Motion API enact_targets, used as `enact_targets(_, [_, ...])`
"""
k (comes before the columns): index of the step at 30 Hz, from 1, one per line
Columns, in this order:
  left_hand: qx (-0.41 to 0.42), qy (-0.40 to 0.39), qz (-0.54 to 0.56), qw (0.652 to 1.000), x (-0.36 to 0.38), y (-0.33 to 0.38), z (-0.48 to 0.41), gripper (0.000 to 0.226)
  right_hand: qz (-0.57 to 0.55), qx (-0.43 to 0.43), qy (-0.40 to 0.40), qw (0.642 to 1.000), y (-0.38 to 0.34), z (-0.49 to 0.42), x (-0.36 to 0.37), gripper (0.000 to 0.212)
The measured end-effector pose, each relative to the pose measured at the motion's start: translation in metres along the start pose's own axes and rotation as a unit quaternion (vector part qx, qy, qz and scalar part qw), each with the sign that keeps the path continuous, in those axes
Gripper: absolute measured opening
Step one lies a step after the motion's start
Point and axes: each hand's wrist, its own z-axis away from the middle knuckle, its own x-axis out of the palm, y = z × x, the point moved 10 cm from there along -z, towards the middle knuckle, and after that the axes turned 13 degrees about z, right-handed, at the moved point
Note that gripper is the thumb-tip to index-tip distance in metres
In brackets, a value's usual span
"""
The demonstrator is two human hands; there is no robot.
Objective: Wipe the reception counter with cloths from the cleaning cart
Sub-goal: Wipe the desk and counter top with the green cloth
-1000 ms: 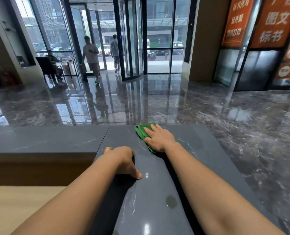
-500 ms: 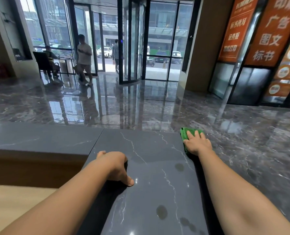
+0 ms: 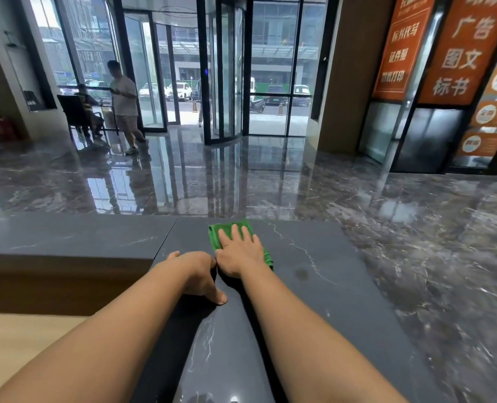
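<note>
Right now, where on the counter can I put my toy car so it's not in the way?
Bare spots: the dark counter right of the right hand and green cloth, out to its right edge, and the long slab left of the seam, beyond the left hand. It's crowded mid-counter, where both hands sit close by the cloth.

Both arms are bare along all that shows of them: the left forearm (image 3: 110,330) and the right forearm (image 3: 299,330) are uncovered up to the wrists. The left hand (image 3: 196,271) and the right hand (image 3: 240,251) are bare too, and the left thumbnail is short and plain.
</note>
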Motion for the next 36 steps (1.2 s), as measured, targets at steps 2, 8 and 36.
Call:
enact_targets(2, [-0.003,0.001,0.0,1.0,-0.001,0.0,0.002,0.084,-0.004,-0.017,-0.004,1.0,0.008,0.001,0.0,0.058])
enact_targets(8, [-0.005,-0.001,0.018,1.0,0.0,-0.001,0.003,0.081,-0.008,0.053,0.02,0.998,0.109,0.011,-0.002,0.058])
enact_targets(36, [0.126,0.169,0.045,0.977,-0.013,0.003,0.029,0.08,-0.026,0.094,0.002,0.995,0.039,0.083,0.007,0.06])
